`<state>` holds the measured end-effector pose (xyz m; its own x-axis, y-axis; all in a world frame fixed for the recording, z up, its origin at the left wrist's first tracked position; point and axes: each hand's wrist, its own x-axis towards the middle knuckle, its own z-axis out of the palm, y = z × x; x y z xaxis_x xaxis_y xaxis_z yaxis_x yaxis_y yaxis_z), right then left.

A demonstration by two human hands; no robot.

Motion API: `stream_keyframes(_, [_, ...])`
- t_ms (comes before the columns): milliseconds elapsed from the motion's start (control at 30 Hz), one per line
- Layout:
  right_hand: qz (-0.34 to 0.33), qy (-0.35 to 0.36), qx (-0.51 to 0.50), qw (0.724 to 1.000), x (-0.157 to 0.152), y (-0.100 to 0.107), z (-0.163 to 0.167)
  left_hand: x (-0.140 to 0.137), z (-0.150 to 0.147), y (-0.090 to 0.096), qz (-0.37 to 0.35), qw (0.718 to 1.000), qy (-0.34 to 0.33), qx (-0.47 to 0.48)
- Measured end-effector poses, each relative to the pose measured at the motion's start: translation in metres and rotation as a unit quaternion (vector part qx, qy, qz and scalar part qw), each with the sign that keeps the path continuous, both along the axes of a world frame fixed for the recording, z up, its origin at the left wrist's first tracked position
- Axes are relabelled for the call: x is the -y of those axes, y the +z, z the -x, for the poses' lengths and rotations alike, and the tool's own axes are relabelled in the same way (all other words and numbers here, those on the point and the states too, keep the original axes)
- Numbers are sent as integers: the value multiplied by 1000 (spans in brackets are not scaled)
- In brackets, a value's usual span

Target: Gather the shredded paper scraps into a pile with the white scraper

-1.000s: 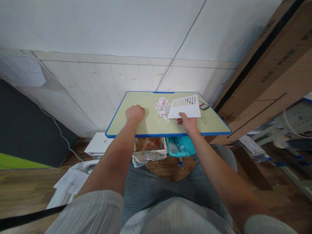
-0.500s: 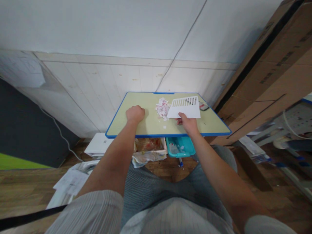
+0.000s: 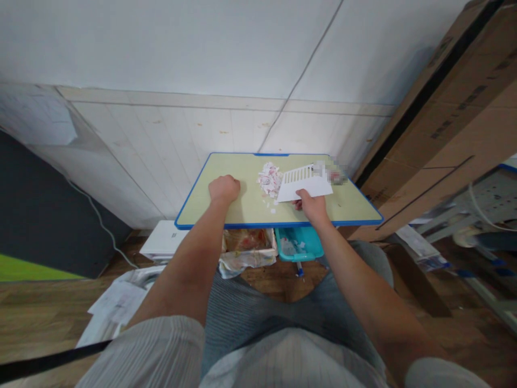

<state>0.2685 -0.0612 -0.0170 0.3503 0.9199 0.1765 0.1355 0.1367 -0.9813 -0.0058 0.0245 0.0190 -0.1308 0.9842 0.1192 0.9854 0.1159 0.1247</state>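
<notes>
My left hand rests as a closed fist on the left part of a small yellow-green tabletop with a blue edge. Nothing shows sticking out of it. My right hand grips the near edge of a white sheet with a row of slots, thumb on top and fingers beneath. The sheet is tilted above the table. Its left side is close to a heap of small white and pinkish paper scraps; whether they touch I cannot tell. Several loose scraps lie in front of the heap. A blurred patch hides the sheet's far right corner.
Under the table's front edge are a teal plastic basket holding scraps and a box lined with plastic. A white box stands at the left. Large cardboard boxes lean at the right. A white wall rises behind.
The slotted sheet has tilted, its near left corner dropping slightly toward me. More loose scraps show in front of the heap. My left fist has stayed put.
</notes>
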Motion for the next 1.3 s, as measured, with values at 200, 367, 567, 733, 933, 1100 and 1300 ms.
stream_keyframes(200, [1, 5, -1, 1000, 3, 2, -1, 0, 0, 1, 1, 1000, -1, 2])
stream_keyframes(367, [4, 28, -3, 1000, 6, 5, -1, 0, 0, 0, -2, 1000, -3, 3])
stream_keyframes(567, [-8, 62, 3, 998, 7, 7, 3, 1, 0, 0, 0, 1000, -2, 2])
stream_keyframes(733, [-11, 77, 21, 997, 8, 5, 5, 0, 0, -1, -7, 1000, 1, -1])
stream_keyframes(933, [-12, 60, 26, 998, 5, 4, 3, 0, 1, -2, -4, 1000, -1, -5])
stream_keyframes(1100, [-15, 81, 28, 996, 7, 5, 3, -1, 1, -1, -1, 1000, 1, -5])
stream_keyframes(1300, [-24, 93, 41, 995, 8, 3, 2, -1, 1, -1, -3, 1000, -1, -3])
